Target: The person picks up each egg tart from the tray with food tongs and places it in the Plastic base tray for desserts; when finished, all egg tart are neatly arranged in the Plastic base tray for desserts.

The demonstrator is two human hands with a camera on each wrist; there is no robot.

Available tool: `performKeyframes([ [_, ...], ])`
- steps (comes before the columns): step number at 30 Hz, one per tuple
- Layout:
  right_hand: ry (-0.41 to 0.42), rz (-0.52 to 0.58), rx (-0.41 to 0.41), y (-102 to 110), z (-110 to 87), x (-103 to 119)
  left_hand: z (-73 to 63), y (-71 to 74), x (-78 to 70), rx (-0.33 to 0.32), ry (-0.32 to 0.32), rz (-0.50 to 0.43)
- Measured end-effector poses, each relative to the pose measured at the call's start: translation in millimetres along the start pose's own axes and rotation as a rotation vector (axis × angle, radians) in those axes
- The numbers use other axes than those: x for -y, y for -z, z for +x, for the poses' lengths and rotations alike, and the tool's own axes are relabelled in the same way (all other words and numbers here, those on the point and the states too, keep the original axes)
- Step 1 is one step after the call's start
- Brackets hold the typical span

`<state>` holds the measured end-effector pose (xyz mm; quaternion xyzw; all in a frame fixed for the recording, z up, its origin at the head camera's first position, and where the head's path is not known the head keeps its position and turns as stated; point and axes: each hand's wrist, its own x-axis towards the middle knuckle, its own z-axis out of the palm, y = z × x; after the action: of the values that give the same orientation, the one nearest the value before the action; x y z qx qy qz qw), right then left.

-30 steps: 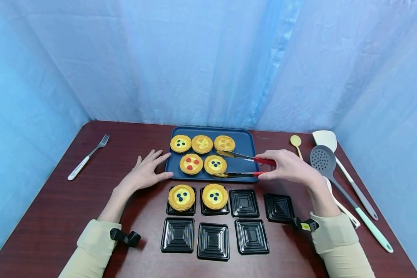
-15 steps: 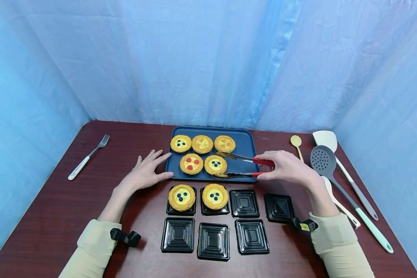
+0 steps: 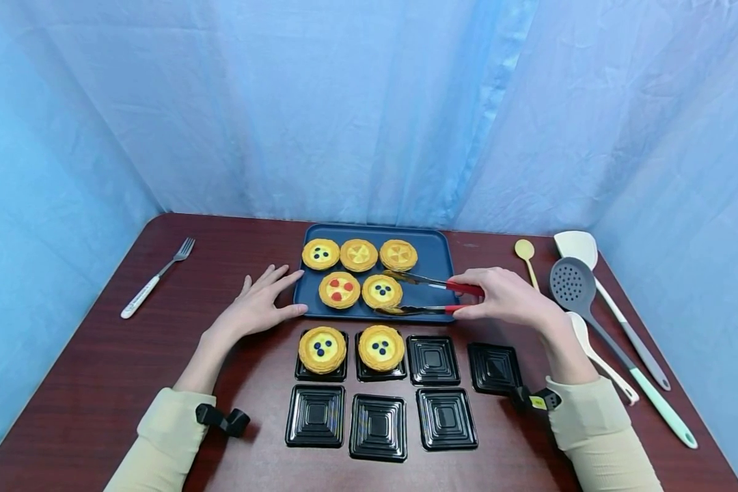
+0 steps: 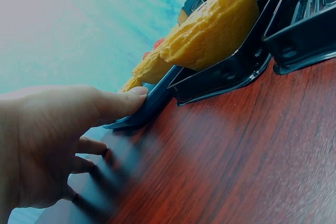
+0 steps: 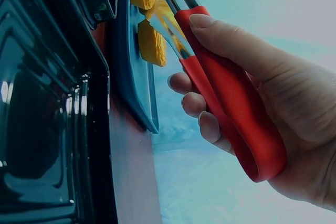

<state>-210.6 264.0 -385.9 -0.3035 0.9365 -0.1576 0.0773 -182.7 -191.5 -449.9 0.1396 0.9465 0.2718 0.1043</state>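
My right hand [image 3: 507, 297] grips red-handled tongs [image 3: 465, 288], thumb on one handle and fingers round the other in the right wrist view. The spread tong tips stand on either side of a blueberry-topped tart [image 3: 381, 292] at the front of the blue tray [image 3: 432, 247]; whether they touch it is unclear. Beside it lies a tart with red topping [image 3: 339, 290]. Behind are another blueberry tart [image 3: 321, 254] and two plain yellow-topped tarts [image 3: 359, 255]. My left hand [image 3: 255, 304], fingers spread, touches the tray's left rim with its thumb; its other fingers reach along that edge.
Two blueberry tarts [image 3: 322, 350] sit in square black plastic trays [image 3: 306, 375] in front of the blue tray. Several bare black trays [image 3: 378, 427] stand around them. A fork [image 3: 154, 280] lies left; a skimmer [image 3: 572, 283], turner [image 3: 575, 247] and spoons [image 3: 525, 249] lie right.
My right hand and the tongs have shifted very slightly left. My left hand and the tarts stay where they were.
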Motion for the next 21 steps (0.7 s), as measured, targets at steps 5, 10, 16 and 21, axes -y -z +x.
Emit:
performKeyframes([
  [5, 0.006, -0.011, 0.001, -0.2, 0.3, -1.0, 0.0, 0.1, -0.3, 0.000, 0.002, 0.001],
  [10, 0.003, -0.010, 0.009, -0.2, 0.3, -0.8, -0.2, -0.1, -0.6, -0.001, 0.005, 0.010],
  [16, -0.001, -0.016, 0.007, -0.5, 0.3, -0.1, -0.2, 0.4, -1.4, 0.000, 0.006, 0.014],
  [21, -0.003, -0.022, 0.006, -0.4, 0.5, -0.3, -0.4, 0.0, -1.4, -0.002, 0.008, 0.014],
])
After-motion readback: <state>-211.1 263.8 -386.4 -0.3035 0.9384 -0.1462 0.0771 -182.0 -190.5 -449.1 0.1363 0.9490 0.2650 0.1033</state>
